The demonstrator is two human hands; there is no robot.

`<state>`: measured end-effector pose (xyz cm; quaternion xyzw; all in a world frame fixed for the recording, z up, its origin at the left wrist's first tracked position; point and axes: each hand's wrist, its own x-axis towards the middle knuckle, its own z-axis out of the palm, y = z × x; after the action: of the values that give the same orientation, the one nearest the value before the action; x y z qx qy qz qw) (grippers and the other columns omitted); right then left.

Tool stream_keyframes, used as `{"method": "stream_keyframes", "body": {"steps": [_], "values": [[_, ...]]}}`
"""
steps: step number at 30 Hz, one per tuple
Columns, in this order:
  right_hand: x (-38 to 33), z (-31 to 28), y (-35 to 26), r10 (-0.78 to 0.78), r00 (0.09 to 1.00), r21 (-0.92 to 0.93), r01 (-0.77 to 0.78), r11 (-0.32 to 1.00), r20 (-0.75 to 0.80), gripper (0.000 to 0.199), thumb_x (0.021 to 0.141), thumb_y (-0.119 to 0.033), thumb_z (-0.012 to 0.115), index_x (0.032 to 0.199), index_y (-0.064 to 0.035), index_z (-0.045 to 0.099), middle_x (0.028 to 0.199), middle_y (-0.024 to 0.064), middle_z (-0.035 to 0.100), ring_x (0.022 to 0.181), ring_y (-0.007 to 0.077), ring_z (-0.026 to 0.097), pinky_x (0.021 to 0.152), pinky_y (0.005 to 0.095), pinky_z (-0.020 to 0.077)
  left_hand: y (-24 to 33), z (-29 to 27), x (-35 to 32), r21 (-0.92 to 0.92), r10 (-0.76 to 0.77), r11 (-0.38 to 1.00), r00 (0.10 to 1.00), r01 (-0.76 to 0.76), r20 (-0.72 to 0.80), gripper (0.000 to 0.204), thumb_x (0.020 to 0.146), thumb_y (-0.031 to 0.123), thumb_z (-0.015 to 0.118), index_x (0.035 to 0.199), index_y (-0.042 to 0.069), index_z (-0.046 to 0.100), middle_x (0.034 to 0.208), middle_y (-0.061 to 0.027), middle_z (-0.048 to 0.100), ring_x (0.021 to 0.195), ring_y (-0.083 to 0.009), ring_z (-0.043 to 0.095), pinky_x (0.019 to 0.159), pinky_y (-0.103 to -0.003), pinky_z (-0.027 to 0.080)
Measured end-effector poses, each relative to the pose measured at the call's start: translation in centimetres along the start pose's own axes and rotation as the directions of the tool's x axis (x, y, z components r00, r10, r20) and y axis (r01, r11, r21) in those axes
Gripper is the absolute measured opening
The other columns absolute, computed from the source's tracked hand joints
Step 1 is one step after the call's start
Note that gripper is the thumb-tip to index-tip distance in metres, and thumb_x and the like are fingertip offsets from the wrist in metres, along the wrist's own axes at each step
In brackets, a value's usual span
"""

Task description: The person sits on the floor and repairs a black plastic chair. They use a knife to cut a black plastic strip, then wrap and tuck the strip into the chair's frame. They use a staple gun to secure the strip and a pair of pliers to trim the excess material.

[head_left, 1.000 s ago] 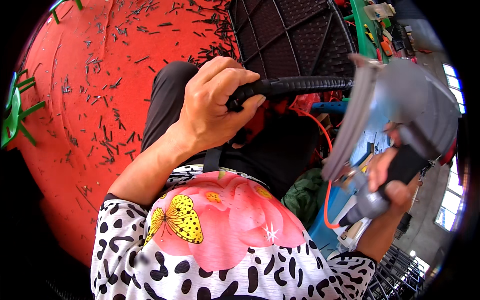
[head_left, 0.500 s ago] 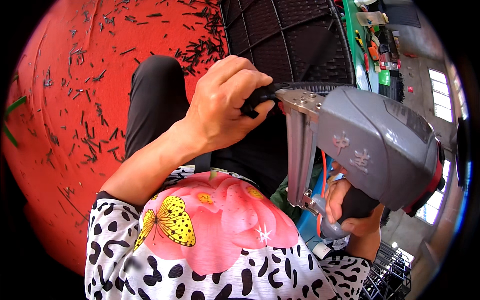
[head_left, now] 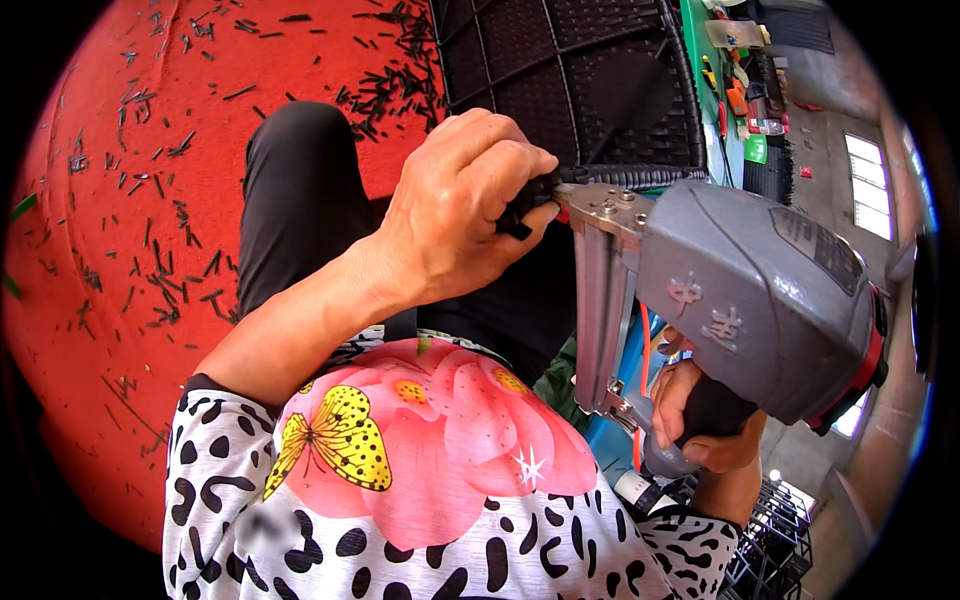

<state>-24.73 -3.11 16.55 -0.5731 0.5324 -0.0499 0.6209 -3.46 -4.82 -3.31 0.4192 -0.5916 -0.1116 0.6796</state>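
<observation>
- Left hand (head_left: 470,205) pinched a black, strip-wrapped bar (head_left: 645,178) above the lap (head_left: 500,310).
- Right hand (head_left: 722,450) grasped a bulky grey nail gun (head_left: 750,300), its metal nose (head_left: 608,203) beside the left fingertips (head_left: 542,163).
- A skidding nose could have injured them.

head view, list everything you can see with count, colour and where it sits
nail gun: 1, grey and black, right hand, nose beside left hand
wrapped bar: 1, black, left hand, passing behind gun
woven panel: 1, black, top centre
hose: 1, orange, behind gun
scraps: many, black, on floor covering
floor covering: 1, red, left
cloth: 1, dark green, behind gun
clear container: 1, whitish, upper right
small items: several, mixed colours, upper right
windows: at least 2, bright white, right
racks: count unclear, dark, lower right
trousers: 1 pair, black, centre
shirt: 1, white, black, pink, bottom
left hand: 1, bare, centre
right hand: 1, bare, right of centre
</observation>
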Motion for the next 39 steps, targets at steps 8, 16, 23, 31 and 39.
{"method": "stream_keyframes", "body": {"steps": [8, 16, 23, 31, 39], "values": [[0.1, -0.2, -0.7, 0.034, 0.999, -0.003, -0.033, 0.999, 0.031, 0.075, 0.056, -0.005, 0.067, 0.119, 0.0122, 0.031, 0.063, 0.0098, 0.055, 0.049, 0.0210, 0.058, 0.054, 0.0279, 0.0434, 0.2, 0.1, -0.1, 0.000, 0.006, 1.000, 1.000, -0.006, 0.004, 0.038, 0.056, 0.002, 0.074, 0.090, 0.003, 0.056, 0.079, -0.0098, 0.055, 0.071, -0.0288, 0.054, 0.063, -0.038, 0.044], [0.6, -0.2, 0.4, -0.005, 0.996, 0.102, -0.004, 0.995, 0.089, 0.071, 0.061, -0.008, 0.069, 0.120, 0.0114, 0.036, 0.061, 0.0076, 0.054, 0.052, 0.0201, 0.058, 0.058, 0.0276, 0.0437, 0.7, -0.1, -0.2, 0.072, -0.039, 0.997, 0.999, 0.037, 0.038, 0.040, 0.059, -0.002, 0.072, 0.096, -0.001, 0.058, 0.091, -0.0138, 0.061, 0.081, -0.0284, 0.060, 0.070, -0.034, 0.050], [0.0, -0.1, 2.8, -0.251, 0.967, 0.111, 0.253, 0.961, -0.039, 0.084, 0.061, -0.020, 0.075, 0.127, 0.0123, 0.034, 0.059, 0.0054, 0.054, 0.049, 0.0185, 0.056, 0.058, 0.0274, 0.0428, 1.3, -0.1, -0.2, 0.130, -0.090, 0.988, 0.992, 0.078, 0.088, 0.039, 0.065, 0.000, 0.072, 0.102, 0.000, 0.059, 0.094, -0.0135, 0.062, 0.085, -0.0291, 0.062, 0.075, -0.034, 0.051], [0.7, -8.0, 5.2, -0.472, 0.813, 0.002, 0.503, 0.864, -0.340, 0.072, 0.071, -0.025, 0.067, 0.126, 0.0099, 0.037, 0.066, 0.0079, 0.051, 0.055, 0.0155, 0.053, 0.054, 0.0269, 0.0442, 2.2, -0.6, 0.5, 0.182, -0.179, 0.971, 0.975, 0.154, 0.134, 0.036, 0.066, 0.004, 0.074, 0.099, 0.000, 0.061, 0.085, -0.0135, 0.061, 0.080, -0.0309, 0.061, 0.070, -0.036, 0.051], [1.3, -12.9, 9.9, -0.410, 0.792, 0.219, 0.544, 0.810, -0.453, 0.060, 0.077, -0.015, 0.056, 0.127, 0.0106, 0.034, 0.069, 0.0082, 0.049, 0.060, 0.0164, 0.052, 0.058, 0.0284, 0.0439, 2.7, -0.8, 0.8, 0.235, -0.179, 0.963, 0.965, 0.131, 0.193, 0.032, 0.068, 0.006, 0.073, 0.098, 0.000, 0.062, 0.082, -0.0137, 0.061, 0.074, -0.0298, 0.061, 0.067, -0.036, 0.050]]}}
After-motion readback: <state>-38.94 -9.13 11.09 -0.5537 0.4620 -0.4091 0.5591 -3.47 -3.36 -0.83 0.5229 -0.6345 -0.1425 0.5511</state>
